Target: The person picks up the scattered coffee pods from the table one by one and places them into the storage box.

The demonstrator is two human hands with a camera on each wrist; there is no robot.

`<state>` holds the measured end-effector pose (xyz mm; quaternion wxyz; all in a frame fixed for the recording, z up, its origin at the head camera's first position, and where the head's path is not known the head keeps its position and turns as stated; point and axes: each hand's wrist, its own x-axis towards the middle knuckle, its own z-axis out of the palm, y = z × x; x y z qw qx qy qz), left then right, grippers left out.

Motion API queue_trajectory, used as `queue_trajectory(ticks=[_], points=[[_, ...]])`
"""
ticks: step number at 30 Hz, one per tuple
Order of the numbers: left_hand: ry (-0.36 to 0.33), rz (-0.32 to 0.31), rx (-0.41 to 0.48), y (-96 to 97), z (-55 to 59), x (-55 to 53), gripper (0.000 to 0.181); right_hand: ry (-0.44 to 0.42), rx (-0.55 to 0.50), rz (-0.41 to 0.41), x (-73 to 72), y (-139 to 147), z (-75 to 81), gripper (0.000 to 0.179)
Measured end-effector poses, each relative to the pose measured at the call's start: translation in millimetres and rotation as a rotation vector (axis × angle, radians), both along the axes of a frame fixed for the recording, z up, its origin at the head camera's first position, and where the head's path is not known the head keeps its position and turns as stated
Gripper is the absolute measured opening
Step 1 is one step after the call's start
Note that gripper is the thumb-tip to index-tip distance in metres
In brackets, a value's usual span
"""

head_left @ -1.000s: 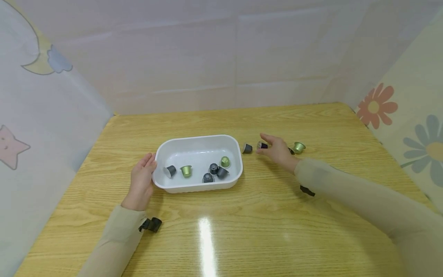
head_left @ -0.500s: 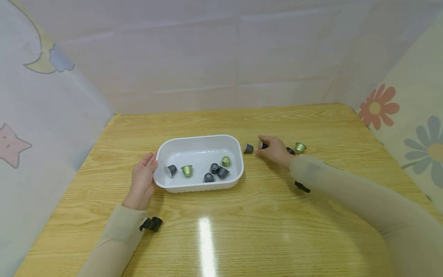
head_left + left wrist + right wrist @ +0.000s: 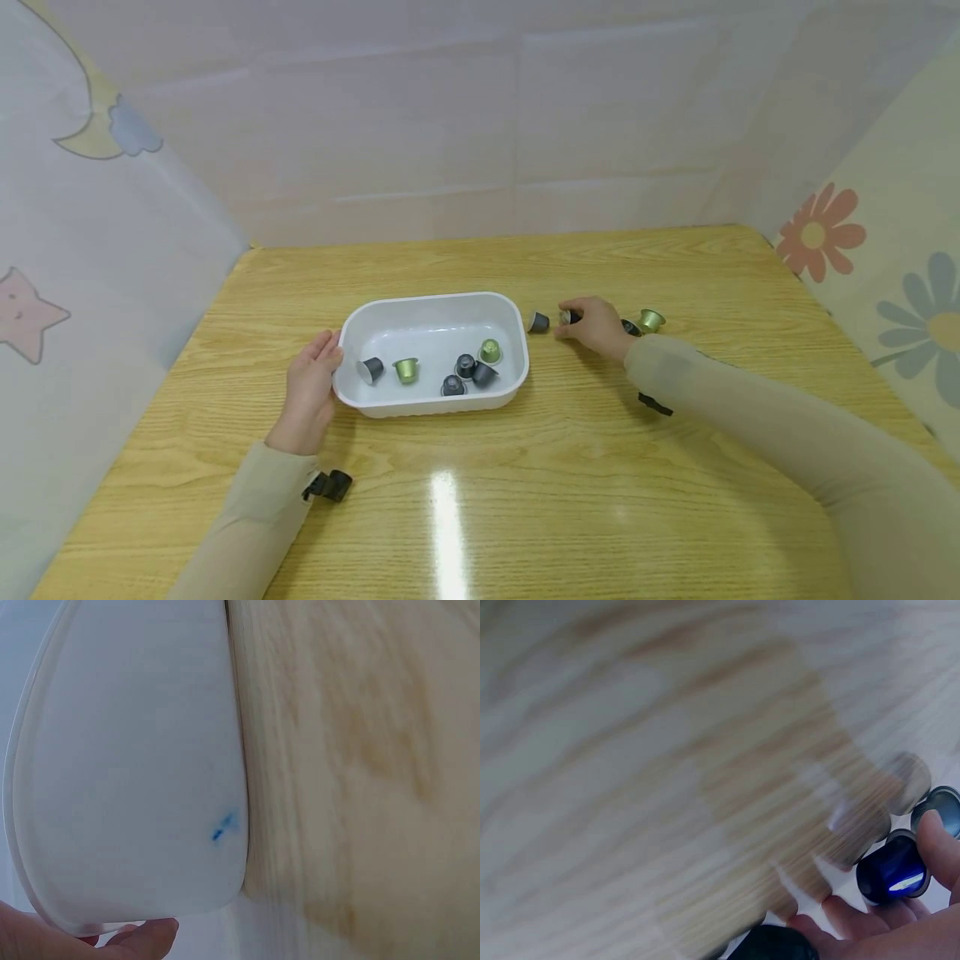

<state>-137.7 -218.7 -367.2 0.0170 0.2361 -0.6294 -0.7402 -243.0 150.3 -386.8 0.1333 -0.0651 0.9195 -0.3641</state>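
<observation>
A white tray (image 3: pixel 431 408) sits on the table, with several dark grey and green coffee capsules inside, among them a green capsule (image 3: pixel 406 371). My left hand (image 3: pixel 306 387) grips the tray's left end; in the left wrist view its fingers (image 3: pixel 150 941) lie at the rim. To the right of the tray, my right hand (image 3: pixel 594 323) pinches a dark coffee capsule (image 3: pixel 892 870) between thumb and fingers. Just left of that hand lies a grey capsule (image 3: pixel 538 322). Beyond its wrist are a dark capsule (image 3: pixel 631 327), partly hidden, and a green capsule (image 3: pixel 651 320).
The wooden table (image 3: pixel 525 500) ends at a pale cloth backdrop (image 3: pixel 450 125) behind and at both sides. Black wrist-camera mounts show under the sleeves, such as the left mount (image 3: pixel 330 485).
My right thumb and fingers have closed in around the dark capsule from a wider spread. The right forearm has shifted slightly left. The left hand and tray stay in place.
</observation>
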Motion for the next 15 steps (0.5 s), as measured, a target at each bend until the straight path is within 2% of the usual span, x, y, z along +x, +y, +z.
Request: queue_trajectory(ticks=[7, 15], points=[[-0.002, 0.005, 0.003, 0.5, 0.1, -1.1, 0.053, 0.023, 0.005, 0.001, -0.4, 5.7, -4.9, 0.057], [0.004, 0.007, 0.003, 0.4, 0.7, -0.3, 0.053, 0.027, -0.041, -0.005, 4.0, 9.1, 5.7, 0.057]])
